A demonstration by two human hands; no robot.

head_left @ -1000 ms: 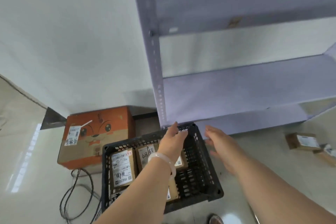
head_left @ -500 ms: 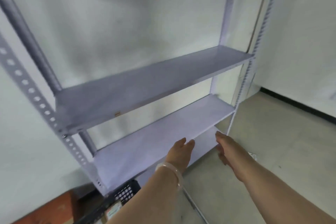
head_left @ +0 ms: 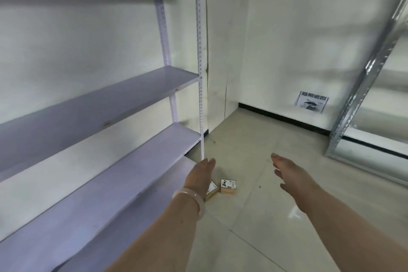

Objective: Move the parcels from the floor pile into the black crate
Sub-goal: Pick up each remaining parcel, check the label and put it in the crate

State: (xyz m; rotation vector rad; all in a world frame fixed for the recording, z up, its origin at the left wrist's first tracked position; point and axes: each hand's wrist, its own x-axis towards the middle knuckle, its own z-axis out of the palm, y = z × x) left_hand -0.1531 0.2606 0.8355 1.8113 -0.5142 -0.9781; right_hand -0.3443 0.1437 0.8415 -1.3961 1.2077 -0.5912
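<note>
Two small cardboard parcels lie on the tiled floor near the foot of the shelf: one with a white label, and a second one partly hidden behind my left hand. My left hand, with a pale bangle on the wrist, is stretched forward above them, fingers straight and together, holding nothing. My right hand reaches forward to the right of the parcels, fingers spread, holding nothing. The black crate is out of view.
A pale violet metal shelf unit fills the left side, its front post just beyond my left hand. A silver metal rack stands at the right. A printed sheet hangs on the far wall.
The view has swung right and up, away from the black crate and orange box, to the room corner. Both hands stayed stretched forward; two floor parcels came into view.
</note>
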